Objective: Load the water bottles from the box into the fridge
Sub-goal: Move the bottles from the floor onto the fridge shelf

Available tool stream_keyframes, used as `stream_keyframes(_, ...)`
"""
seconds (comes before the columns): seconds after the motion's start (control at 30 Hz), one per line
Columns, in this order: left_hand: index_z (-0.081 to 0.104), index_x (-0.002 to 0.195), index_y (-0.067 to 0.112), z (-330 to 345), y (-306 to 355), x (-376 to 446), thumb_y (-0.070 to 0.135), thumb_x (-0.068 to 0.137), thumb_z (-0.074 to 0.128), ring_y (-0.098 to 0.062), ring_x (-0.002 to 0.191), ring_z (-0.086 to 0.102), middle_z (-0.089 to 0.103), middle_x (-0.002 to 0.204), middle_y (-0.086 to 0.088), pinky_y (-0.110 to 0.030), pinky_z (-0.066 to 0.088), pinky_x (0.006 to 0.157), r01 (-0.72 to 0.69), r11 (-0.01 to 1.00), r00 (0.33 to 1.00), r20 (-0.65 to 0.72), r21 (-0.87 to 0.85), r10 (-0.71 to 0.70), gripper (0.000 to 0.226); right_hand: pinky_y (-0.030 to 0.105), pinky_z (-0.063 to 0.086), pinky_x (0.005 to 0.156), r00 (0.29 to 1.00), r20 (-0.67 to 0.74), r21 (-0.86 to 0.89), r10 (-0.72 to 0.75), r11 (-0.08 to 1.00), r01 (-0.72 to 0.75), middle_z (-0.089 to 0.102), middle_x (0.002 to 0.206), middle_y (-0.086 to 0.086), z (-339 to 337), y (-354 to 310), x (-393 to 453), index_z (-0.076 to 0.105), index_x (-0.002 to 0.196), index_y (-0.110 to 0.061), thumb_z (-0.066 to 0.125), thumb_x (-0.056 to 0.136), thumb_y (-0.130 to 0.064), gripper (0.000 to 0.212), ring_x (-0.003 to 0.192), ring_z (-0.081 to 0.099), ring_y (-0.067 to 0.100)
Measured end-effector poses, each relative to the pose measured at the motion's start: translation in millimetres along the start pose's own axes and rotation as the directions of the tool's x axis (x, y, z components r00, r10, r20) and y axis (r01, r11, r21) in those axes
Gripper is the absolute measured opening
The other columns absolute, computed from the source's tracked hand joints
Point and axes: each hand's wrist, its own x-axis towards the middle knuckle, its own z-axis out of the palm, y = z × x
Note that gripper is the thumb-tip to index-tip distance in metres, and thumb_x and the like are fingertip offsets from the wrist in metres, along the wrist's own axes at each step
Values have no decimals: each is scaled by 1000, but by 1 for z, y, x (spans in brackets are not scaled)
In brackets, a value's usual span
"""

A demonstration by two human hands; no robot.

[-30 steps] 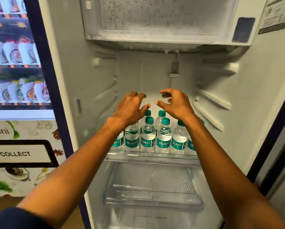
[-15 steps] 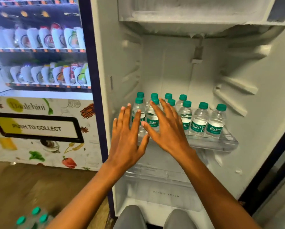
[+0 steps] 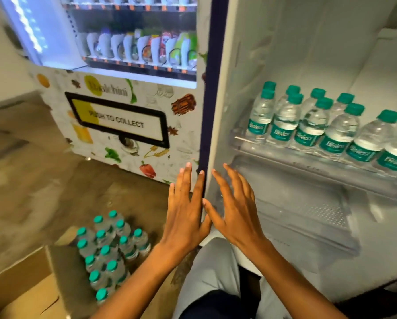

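Nearest to me, at the bottom of my view, I see my knee in pale grey trousers (image 3: 212, 270), with both forearms reaching out over it. My left hand (image 3: 185, 210) is held flat with its fingers straight and slightly spread, gripping nothing; its fingertips lie over the dark blue front edge of the fridge (image 3: 273, 65). My right hand (image 3: 235, 210) is just beside it, also spread flat and empty, its thumb nearly touching the left hand, in front of the fridge's lower compartment.

Down at my left, the cardboard box (image 3: 29, 286) sits on the brown floor (image 3: 36, 192) with its flap open. At the box's far right corner stands a tight cluster of water bottles (image 3: 110, 249) with teal caps, upright and touching one another; I cannot tell whether they stand inside the box or just beside it.

Further in, on the fridge's clear shelf (image 3: 308, 164), I see two rows of shelved bottles (image 3: 312, 125) with teal caps and teal labels. They stand upright from the shelf's left end to the right edge of my view, the front row close to the shelf's front lip. Below the shelf is a clear drawer cover (image 3: 303, 210).

Farthest left, beside the fridge, stands a vending machine (image 3: 133, 107) with rows of snack packs and a panel reading "PUSH TO COLLECT".
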Motion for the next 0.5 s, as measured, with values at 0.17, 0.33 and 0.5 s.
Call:
stream_keyframes(0.17, 14, 156, 16, 10, -54, -49, 32, 90, 55, -25, 151, -8, -7, 164, -8, -53, 13, 118, 164, 985, 985, 40, 60, -166, 79, 43, 36, 110, 978, 210, 45, -15, 999, 6, 30, 157, 5, 63, -19, -14, 32, 151, -29, 46, 93, -57, 66, 139, 35, 27)
stream_keyframes(0.33, 14, 156, 22, 30, -112, -111, 42, 91, 52, -25, 151, -1, -5, 164, -6, -52, 15, 119, 357, 917, 914, 134, 175, -382, 78, 45, 35, 110, 885, 465, 89, -9, 995, -37, 29, 157, 2, 128, -34, -30, 34, 149, -31, 50, 91, -56, 65, 140, 34, 25)
stream_keyframes(0.5, 23, 154, 19, 35, -160, -170, 34, 84, 65, -33, 148, 16, 13, 161, -15, -50, 26, 117, 493, 816, 791, 234, 302, -565, 83, 45, 39, 108, 778, 624, 107, -68, 994, 1, 34, 153, 5, 184, -50, -46, 36, 148, -26, 55, 93, -49, 63, 135, 38, 28)
